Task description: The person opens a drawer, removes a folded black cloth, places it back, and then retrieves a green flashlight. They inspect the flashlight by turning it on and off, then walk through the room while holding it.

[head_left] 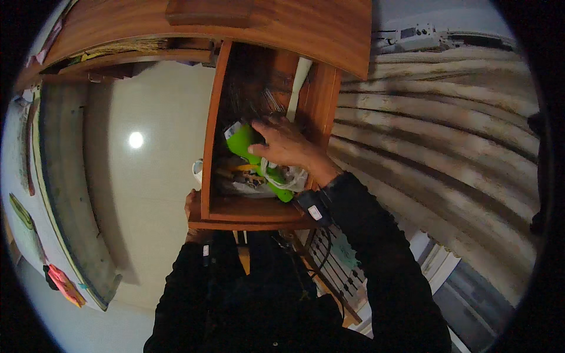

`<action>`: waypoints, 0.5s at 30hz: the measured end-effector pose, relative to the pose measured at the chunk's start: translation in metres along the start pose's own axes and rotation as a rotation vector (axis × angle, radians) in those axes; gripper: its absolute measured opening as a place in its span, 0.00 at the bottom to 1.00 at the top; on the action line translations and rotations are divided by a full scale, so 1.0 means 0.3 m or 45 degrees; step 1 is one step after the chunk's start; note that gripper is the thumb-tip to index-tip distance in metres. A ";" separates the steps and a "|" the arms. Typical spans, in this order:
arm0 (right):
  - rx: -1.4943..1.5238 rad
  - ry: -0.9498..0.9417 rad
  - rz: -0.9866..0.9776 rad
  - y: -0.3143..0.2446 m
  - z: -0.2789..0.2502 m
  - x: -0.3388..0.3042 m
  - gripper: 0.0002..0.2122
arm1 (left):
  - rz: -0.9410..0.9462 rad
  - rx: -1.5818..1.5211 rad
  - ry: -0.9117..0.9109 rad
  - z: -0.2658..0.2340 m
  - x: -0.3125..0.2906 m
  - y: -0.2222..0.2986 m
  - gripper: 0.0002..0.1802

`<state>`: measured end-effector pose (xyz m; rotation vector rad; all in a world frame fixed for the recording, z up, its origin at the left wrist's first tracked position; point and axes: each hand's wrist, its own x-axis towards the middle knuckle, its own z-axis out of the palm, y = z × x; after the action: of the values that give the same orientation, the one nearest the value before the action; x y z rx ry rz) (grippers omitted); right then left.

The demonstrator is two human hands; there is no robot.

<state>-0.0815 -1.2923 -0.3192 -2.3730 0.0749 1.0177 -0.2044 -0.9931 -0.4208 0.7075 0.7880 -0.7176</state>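
Observation:
A wooden drawer [213,135] is pulled out from under the desk top in front of me. My right hand [285,144] reaches into it, thumb and fingers apart, over a bright green object [240,143] with a white label. The kind of this green object cannot be made out, and my fingers partly cover it. Beside my wrist lies a crumpled clear plastic bag [288,176] among small loose items. A long white tube-like thing [299,88] leans along the drawer's right side. At the near left corner my left hand [193,207] grips the drawer front [253,225].
Above the drawer spreads the wooden desk top [282,26]. A pale striped curtain [435,123] hangs at the right, with a white power strip [415,36] beyond it. To the left are a tiled floor [159,117] and a bed [65,176] with cloths on it.

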 end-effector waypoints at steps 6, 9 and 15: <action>0.255 0.389 0.237 0.136 -0.108 0.050 0.26 | 0.290 0.566 0.102 0.011 -0.014 0.001 0.26; 0.148 0.621 0.520 0.176 -0.075 0.159 0.25 | 0.147 0.242 0.089 0.003 -0.007 -0.003 0.26; 0.150 0.782 0.667 0.236 -0.001 0.277 0.21 | 0.051 -0.020 0.051 -0.013 -0.007 0.000 0.25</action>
<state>-0.0404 -1.3392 -0.4089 -2.5194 0.9919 0.4267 -0.2070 -0.9895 -0.4212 0.7238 0.8127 -0.6622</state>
